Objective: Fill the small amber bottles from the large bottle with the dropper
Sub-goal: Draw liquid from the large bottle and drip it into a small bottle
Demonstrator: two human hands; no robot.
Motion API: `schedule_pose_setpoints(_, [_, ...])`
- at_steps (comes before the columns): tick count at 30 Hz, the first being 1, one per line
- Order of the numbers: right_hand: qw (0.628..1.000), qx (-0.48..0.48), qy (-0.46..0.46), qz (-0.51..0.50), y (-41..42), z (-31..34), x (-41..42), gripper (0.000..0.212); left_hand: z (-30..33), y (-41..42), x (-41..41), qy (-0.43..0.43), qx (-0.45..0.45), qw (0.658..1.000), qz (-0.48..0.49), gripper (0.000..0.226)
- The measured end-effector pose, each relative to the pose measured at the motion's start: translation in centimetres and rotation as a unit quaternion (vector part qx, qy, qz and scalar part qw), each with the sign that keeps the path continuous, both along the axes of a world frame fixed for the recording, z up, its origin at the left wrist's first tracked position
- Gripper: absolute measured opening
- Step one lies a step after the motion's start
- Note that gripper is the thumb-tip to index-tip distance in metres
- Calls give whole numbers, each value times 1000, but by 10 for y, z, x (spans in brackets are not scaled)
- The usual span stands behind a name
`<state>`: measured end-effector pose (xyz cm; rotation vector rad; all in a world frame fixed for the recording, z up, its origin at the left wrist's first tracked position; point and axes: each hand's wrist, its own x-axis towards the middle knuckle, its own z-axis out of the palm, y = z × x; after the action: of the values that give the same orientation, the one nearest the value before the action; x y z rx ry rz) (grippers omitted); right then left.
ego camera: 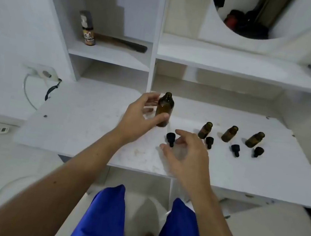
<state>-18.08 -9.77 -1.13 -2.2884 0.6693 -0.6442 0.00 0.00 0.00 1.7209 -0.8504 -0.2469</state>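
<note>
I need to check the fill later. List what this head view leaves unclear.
- Liquid level in the large bottle: dark amber glass, and the left hand wraps it.
- Contents of the three small bottles: too small and dark.
- Glass pipette of the dropper: partly behind the right hand, blurred.
- Shelf bottle label: blurred.

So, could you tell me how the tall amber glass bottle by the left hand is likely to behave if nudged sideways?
The tall amber glass bottle stands upright, narrow for its height, so it would probably tip rather than slide. It has no cap on, so any contents could spill. Being round, it would likely roll across the white desk if it fell.
</note>
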Motion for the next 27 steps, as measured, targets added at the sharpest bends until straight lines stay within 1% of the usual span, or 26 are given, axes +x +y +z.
schedule_pose_setpoints(1, [1000,6,5,-6,2,1,1,57,-1,0,1,9,-14,1000,-2,61])
schedule_pose_setpoints(3, [999,15,21,-21,5,3,3,56,-1,0,1,23,-13,1000,4,56])
schedule_pose_setpoints(6, [999,9,15,-31,7,4,4,42,-3,-1,-1,36,-7,999,13,56])
schedule_pose_setpoints(8, [999,-3,-6,-38,7,2,2,31,-3,-1,-1,34,-4,999,13,56])
schedule_pose_setpoints(11, [997,-35,-36,-53,9,-1,1,23,-3,-1,-1,40,0,999,11,57])
schedule_pose_setpoints(14, [990,-49,-102,-79,9,3,-1,16,-3,0,-1,50,0,999,8,55])
schedule_pose_setpoints(17, [976,-60,-175,-111,3,19,-3,18,-2,-1,0,63,-3,998,6,52])
schedule_pose_setpoints(20, [965,-65,-228,-116,-8,48,-3,20,-1,0,0,76,2,997,5,51])
schedule_pose_setpoints(24, [953,-104,-271,-91,-22,93,5,20,-2,1,3,86,5,996,1,50])
schedule_pose_setpoints(27, [947,-146,-280,-62,-28,114,15,20,-3,1,4,91,-3,996,4,48])
